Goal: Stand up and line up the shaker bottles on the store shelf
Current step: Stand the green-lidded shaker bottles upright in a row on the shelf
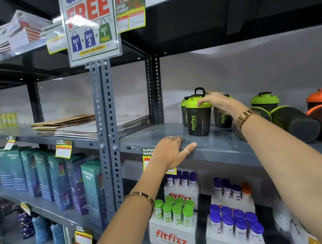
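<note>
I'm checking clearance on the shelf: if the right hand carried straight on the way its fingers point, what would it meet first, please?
Most likely the front green-lidded shaker bottle: the right hand reaches leftward at its lid, fingertips seemingly already on it. Exact contact is uncertain in one view.

On the grey shelf (223,146) we note dark shaker bottles with green lids: front one (198,118) upright, "fitfizz" printed up its side, another (184,111) just behind it, a third (223,118) and fourth (265,101) upright further right. Two green-rimmed bottles (294,124) lie on their sides. Orange-lidded ones (319,98) sit at the far right.
</note>
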{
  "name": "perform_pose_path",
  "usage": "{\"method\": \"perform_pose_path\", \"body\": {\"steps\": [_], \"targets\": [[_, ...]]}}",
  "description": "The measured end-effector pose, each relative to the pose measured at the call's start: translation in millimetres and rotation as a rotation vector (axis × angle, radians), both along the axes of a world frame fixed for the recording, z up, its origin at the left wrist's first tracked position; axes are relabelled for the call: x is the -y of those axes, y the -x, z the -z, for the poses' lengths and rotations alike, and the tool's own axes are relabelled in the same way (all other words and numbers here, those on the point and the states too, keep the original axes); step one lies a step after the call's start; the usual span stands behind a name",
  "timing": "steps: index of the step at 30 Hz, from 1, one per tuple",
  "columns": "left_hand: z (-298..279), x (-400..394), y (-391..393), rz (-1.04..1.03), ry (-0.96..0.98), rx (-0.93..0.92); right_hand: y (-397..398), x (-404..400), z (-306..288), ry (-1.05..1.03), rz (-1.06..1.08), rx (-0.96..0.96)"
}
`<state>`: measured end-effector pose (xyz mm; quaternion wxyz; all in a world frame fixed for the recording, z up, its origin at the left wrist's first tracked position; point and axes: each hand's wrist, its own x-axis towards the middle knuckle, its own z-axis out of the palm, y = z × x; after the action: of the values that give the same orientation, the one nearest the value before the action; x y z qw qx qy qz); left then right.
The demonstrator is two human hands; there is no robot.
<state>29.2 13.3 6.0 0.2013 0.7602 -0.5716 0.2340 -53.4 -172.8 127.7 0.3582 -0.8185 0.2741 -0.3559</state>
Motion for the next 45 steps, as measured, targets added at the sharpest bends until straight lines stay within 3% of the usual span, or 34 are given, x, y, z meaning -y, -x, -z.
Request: {"method": "perform_pose_path", "body": {"steps": [2, 4, 6, 8, 17, 27, 41, 45], "targets": [[0.0, 0.6, 0.3, 0.001, 0.003, 0.000, -1.8, -0.7, -3.7, 0.005, 0.032, 0.060], [0.1, 0.5, 1.2, 0.000, 0.017, 0.014, -4.1, -7.1, -5.1, 0.146, 0.133, 0.101], [0.1, 0.2, 1.8, 0.003, 0.024, 0.028, -9.5, -13.2, -1.5, 0.350, 0.238, 0.052], [0.1, 0.5, 1.0, 0.010, 0.031, 0.044, -16.7, -15.6, 4.0, 0.426, 0.262, -0.009], [4.9, 4.7, -3.9, 0.017, 0.071, 0.071, -22.3, -1.3, 5.1, 0.224, 0.119, 0.064], [5.8, 4.3, 0.2, 0.010, 0.090, 0.051, -27.8, -10.2, 13.3, 0.327, 0.153, 0.104], [4.1, 3.0, 0.5, 0.000, 0.081, 0.027, -26.0, -25.9, 17.5, 0.232, 0.096, 0.114], [2.4, 4.3, 6.7, -0.050, 0.076, 0.021, -2.0, -30.4, 12.7, 0.285, 0.259, 0.151]]}}
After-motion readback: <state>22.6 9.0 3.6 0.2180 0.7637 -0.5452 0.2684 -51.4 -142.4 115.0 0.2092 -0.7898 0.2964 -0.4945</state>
